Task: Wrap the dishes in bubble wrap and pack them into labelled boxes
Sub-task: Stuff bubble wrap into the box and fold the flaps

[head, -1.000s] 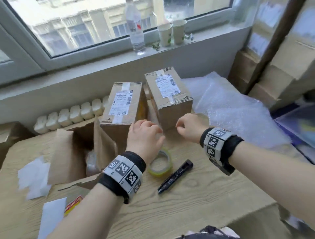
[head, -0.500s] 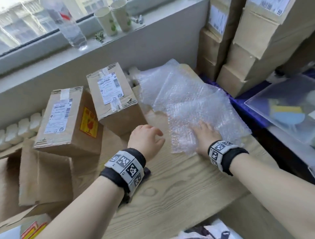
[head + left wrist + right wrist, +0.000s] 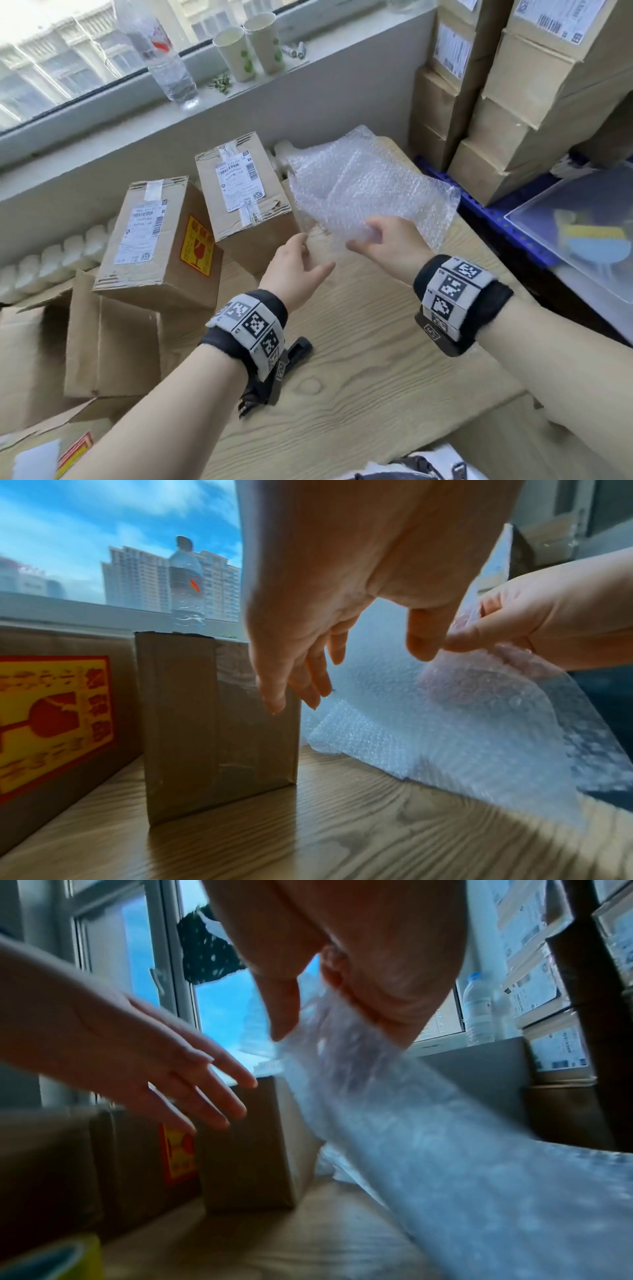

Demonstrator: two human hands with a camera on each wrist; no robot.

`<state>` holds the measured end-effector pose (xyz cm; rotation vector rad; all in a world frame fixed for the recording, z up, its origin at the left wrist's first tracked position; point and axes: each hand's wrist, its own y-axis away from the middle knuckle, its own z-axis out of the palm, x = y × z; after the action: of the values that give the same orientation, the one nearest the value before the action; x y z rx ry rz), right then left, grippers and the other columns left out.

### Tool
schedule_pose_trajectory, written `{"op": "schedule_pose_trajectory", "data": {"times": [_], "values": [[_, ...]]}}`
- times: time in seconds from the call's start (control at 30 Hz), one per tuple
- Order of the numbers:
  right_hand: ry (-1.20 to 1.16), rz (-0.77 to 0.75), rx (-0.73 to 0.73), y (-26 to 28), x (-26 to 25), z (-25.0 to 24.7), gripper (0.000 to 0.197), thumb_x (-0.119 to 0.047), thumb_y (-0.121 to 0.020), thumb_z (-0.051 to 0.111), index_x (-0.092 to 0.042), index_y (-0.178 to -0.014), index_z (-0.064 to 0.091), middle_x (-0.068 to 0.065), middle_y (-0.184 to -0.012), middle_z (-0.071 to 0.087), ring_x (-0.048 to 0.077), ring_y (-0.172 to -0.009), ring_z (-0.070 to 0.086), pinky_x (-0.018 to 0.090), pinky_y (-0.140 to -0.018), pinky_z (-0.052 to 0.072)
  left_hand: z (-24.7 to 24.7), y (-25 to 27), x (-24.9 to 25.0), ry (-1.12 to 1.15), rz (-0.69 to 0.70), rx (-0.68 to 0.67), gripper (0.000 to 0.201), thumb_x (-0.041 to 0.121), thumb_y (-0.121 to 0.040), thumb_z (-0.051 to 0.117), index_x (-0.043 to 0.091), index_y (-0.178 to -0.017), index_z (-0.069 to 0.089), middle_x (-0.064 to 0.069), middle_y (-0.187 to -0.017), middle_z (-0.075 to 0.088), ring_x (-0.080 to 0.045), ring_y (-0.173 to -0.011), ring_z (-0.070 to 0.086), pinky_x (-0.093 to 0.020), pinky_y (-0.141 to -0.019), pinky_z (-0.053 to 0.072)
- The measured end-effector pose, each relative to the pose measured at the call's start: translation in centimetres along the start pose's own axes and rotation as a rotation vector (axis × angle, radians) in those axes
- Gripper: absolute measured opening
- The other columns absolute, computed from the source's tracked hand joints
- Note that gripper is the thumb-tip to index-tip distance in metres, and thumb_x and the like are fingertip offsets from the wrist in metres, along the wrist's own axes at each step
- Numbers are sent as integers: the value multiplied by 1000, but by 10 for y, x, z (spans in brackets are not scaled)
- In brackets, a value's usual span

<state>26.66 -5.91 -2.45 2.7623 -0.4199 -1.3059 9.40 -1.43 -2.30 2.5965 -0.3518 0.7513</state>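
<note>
Your right hand (image 3: 387, 240) pinches bubble wrap (image 3: 370, 185); left hand (image 3: 298, 263) spread, empty. Thin grip, wrap may slip onto table (image 3: 359, 377).

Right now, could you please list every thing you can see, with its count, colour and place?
bubble wrap: one clear sheet, lifted at the near edge above the table
sealed boxes: two, brown with white labels, on the table's left part
open carton: one, brown, in front of them
table: one, light wood
water bottle: one, clear, on the windowsill
paper cups: two, white with green print, on the windowsill
stacked boxes: several, brown, at the right
plastic bin: one, clear, far right
left hand: open, beside the sheet
right hand: grips the sheet's near edge
</note>
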Motion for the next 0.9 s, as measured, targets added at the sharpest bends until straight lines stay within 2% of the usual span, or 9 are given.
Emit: {"op": "schedule_pose_trajectory", "data": {"times": [0.07,0.17,0.23,0.3,0.5,0.6,0.73,0.83,0.9], "values": [[-104,-29,-193,6,-17,5,30,-39,-92,54,-16,-74,52,-5,-73,49,10,-68,46,25,-61,36,-7,1,-1,171,-33,-27,68,38,-85,66,17,-142,36,1,-123,56,-14,-113,55,-25,-88,48],[-235,-46,-369,9,-27,18,31,-31,-100,38,-14,-76,49,6,-81,50,21,-80,51,31,-74,42,-16,8,-11,356,-115,-22,85,41,-80,71,17,-147,24,-1,-124,56,-16,-115,55,-27,-88,49],[-272,-15,-357,9,-29,26,25,-29,-101,37,-17,-83,51,9,-92,54,30,-92,57,41,-86,48,-21,15,-22,431,-205,34,97,48,-77,72,18,-150,15,-5,-133,51,-20,-115,55,-38,-96,48],[-364,25,-298,7,-35,28,20,-25,-101,39,-16,-99,56,5,-101,60,26,-101,60,42,-93,49,-26,23,-32,463,-243,118,85,41,-84,67,16,-149,17,-5,-134,48,-17,-112,53,-33,-92,48],[-527,-98,-213,1,-71,16,22,-19,-101,42,-7,-95,59,0,-87,65,9,-80,63,20,-75,53,-56,42,-42,455,-126,454,45,30,-98,48,12,-138,39,-6,-134,49,-8,-106,42,-8,-76,28],[-725,-104,-279,1,-90,15,25,-10,-100,42,-13,-77,52,-8,-66,64,3,-63,61,17,-66,54,-70,48,-46,521,-111,382,68,40,-90,59,17,-146,28,-3,-143,41,-14,-123,43,-23,-95,35],[-899,-113,-448,0,-109,16,30,-10,-99,43,-16,-69,48,-6,-64,58,5,-61,55,25,-74,47,-85,53,-65,737,-199,161,104,48,-70,77,24,-151,16,-3,-150,35,-18,-135,38,-43,-112,31],[-1036,-68,-521,-1,-120,18,34,-4,-98,40,-17,-66,37,-10,-54,51,1,-50,50,17,-64,41,-93,65,-75,898,-172,6,68,43,-73,75,16,-130,50,5,-118,66,-11,-107,63,-32,-94,49],[-1030,-47,-497,-4,-124,20,32,-4,-98,40,-16,-69,39,-10,-52,53,0,-46,52,12,-52,44,-94,74,-77,1008,-186,18,35,29,-82,65,15,-114,61,-1,-101,70,-16,-88,68,-31,-78,54]]}}
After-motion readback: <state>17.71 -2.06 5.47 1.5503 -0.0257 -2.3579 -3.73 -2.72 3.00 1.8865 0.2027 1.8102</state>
